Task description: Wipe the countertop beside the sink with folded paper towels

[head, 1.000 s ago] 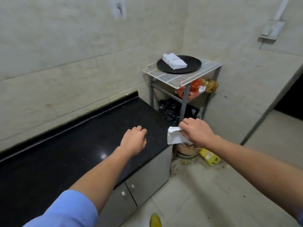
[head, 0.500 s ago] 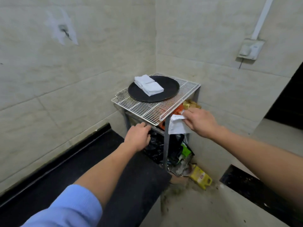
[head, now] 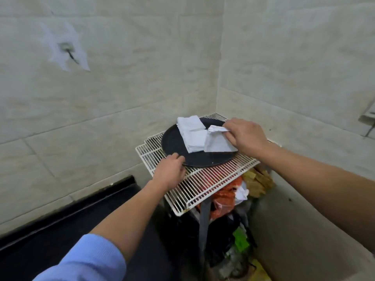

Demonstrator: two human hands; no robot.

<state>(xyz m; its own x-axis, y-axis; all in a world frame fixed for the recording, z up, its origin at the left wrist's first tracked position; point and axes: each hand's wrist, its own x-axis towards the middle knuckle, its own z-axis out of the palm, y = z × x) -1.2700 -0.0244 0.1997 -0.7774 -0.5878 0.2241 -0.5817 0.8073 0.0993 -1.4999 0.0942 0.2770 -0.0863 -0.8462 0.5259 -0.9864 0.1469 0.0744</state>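
While the black countertop (head: 50, 246) lies lower left, the wire rack (head: 203, 185) beside it carries a round tray (head: 176, 142). The left hand (head: 169, 175) grips the tray's near rim. The right hand (head: 246, 136) pinches one paper towel (head: 217, 142) just beside the folded stack (head: 192, 134) on the tray.

Paper towel (head: 218, 142) in right hand (head: 246, 138) over black tray (head: 174, 142) — left hand (head: 169, 173) at rim.

Beige tiled walls (head: 121, 88), corner; white wire rack (head: 213, 179)
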